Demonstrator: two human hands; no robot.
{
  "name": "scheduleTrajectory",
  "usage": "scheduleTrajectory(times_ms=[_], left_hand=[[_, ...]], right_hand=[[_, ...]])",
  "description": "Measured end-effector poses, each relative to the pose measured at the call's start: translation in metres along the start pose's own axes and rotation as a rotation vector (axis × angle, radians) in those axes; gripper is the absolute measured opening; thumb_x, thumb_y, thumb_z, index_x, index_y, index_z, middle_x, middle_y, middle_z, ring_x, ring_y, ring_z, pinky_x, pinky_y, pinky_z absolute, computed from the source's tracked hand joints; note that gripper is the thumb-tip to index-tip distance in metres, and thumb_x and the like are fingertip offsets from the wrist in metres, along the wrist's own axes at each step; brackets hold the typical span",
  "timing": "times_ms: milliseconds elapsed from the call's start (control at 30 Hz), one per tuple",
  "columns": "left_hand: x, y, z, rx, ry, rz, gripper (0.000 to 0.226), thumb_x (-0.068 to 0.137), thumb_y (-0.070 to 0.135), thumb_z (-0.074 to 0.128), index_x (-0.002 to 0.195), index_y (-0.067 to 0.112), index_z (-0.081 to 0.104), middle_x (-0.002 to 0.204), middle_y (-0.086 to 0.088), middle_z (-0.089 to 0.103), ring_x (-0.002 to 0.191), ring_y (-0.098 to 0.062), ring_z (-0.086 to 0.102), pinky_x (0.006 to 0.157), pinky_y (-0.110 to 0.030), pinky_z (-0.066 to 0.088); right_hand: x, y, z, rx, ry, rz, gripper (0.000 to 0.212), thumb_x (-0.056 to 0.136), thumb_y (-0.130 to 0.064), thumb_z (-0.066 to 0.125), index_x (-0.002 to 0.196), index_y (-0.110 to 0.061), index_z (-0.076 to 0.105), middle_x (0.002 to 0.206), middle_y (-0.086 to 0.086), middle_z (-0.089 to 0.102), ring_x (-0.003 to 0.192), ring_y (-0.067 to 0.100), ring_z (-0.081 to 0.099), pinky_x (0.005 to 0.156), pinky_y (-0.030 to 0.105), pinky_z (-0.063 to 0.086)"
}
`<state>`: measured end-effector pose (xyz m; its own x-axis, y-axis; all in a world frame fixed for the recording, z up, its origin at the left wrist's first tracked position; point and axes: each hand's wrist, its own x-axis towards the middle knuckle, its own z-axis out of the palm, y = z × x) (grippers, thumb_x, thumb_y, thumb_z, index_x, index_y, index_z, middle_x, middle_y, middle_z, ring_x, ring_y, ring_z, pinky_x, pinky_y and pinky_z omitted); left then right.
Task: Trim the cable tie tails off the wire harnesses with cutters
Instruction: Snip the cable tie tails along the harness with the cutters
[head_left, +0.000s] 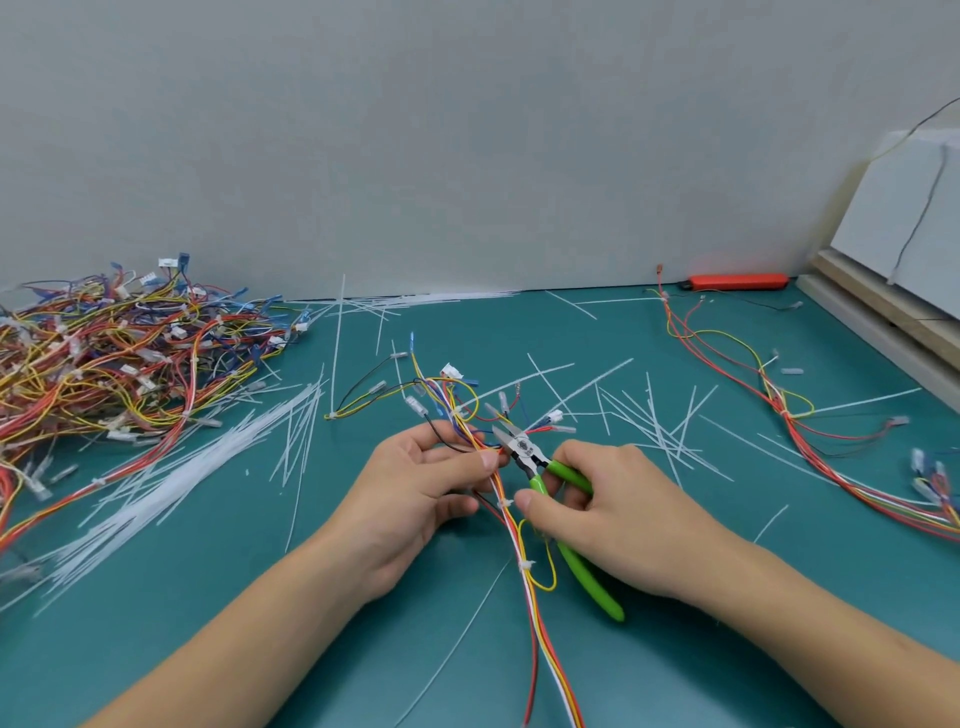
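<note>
- I see the wire harness (524, 566) at the picture's centre, its long axis running from 6 o'clock at the near edge up to about 12 o'clock, where its connector ends fan out past the fingers.
- The cutters (524, 451) lie slantwise, nose toward 10 o'clock and green handles toward 4 o'clock; the nose sits right beside the bundle.
- My left hand (415, 493) comes in from 7 o'clock, thumb and fingers curled in a pinching grip on the wires.
- My right hand (608, 514) comes in from 4 o'clock, fingers wrapped around the handles, thumb tip close to a white tie on the bundle.
- On the green tabletop (208, 623): a harness heap (119, 353) at 9 o'clock, loose white tie tails (654, 431) scattered, another harness (779, 405) at 3 o'clock.
</note>
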<state>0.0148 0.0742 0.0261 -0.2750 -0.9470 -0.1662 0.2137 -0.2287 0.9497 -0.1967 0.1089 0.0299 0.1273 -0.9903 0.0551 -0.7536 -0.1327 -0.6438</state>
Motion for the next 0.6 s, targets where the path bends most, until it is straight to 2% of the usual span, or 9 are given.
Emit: scheduleTrajectory(times_ms=[100,167,267,400,467,600], left_hand=[[0.0012,-0.0005,0.0002,-0.007,0.002,-0.006,0.039,0.067,0.014,0.087,0.1,0.007,0.066,0.097,-0.018,0.076,0.067,-0.017,0.066,0.053,-0.021,0.051],[0.0017,-0.0012,-0.0001,-0.009,0.005,-0.01,0.041,0.068,0.009,0.091,0.1,0.007,0.066,0.097,-0.017,0.077,0.067,-0.017,0.066,0.053,-0.022,0.051],[0.002,-0.0008,0.0005,-0.011,0.006,-0.025,0.033,0.07,0.01,0.085,0.097,0.009,0.067,0.096,-0.017,0.077,0.067,-0.018,0.066,0.053,-0.022,0.05],[0.0038,-0.002,0.0008,-0.007,-0.008,-0.016,0.019,0.071,0.011,0.084,0.085,0.019,0.075,0.09,-0.015,0.076,0.067,-0.019,0.066,0.052,-0.023,0.049],[0.0052,-0.0035,0.0016,0.013,-0.008,-0.013,0.018,0.07,0.011,0.084,0.082,0.023,0.077,0.088,-0.016,0.075,0.066,-0.019,0.066,0.051,-0.023,0.049],[0.0078,-0.0066,-0.001,0.008,0.034,-0.014,0.029,0.067,0.01,0.086,0.093,0.01,0.072,0.09,-0.02,0.076,0.066,-0.02,0.065,0.049,-0.023,0.048]], right_hand=[[-0.0006,0.0001,0.0001,0.026,0.001,-0.003,0.045,0.074,-0.076,0.058,0.076,-0.031,0.056,0.071,-0.012,0.065,0.058,0.006,0.055,0.055,0.024,0.043],[-0.001,0.0001,0.0001,0.056,-0.011,0.003,0.048,0.071,-0.078,0.057,0.079,-0.031,0.059,0.069,-0.012,0.065,0.055,0.006,0.053,0.056,0.027,0.046],[-0.0007,0.0025,-0.0006,0.081,-0.022,0.008,0.049,0.071,-0.078,0.058,0.079,-0.03,0.059,0.067,-0.009,0.064,0.054,0.006,0.051,0.06,0.033,0.049],[-0.0013,0.0042,-0.0025,0.119,-0.046,0.008,0.047,0.071,-0.077,0.059,0.08,-0.031,0.059,0.067,-0.009,0.063,0.054,0.006,0.05,0.06,0.034,0.048],[-0.0014,0.0056,-0.0034,0.125,-0.058,0.007,0.046,0.072,-0.077,0.059,0.08,-0.031,0.059,0.066,-0.01,0.062,0.054,0.006,0.05,0.059,0.031,0.047],[-0.0005,0.0053,-0.0023,0.1,-0.062,-0.001,0.042,0.073,-0.076,0.059,0.08,-0.034,0.057,0.065,-0.01,0.061,0.054,0.007,0.051,0.056,0.026,0.041]])
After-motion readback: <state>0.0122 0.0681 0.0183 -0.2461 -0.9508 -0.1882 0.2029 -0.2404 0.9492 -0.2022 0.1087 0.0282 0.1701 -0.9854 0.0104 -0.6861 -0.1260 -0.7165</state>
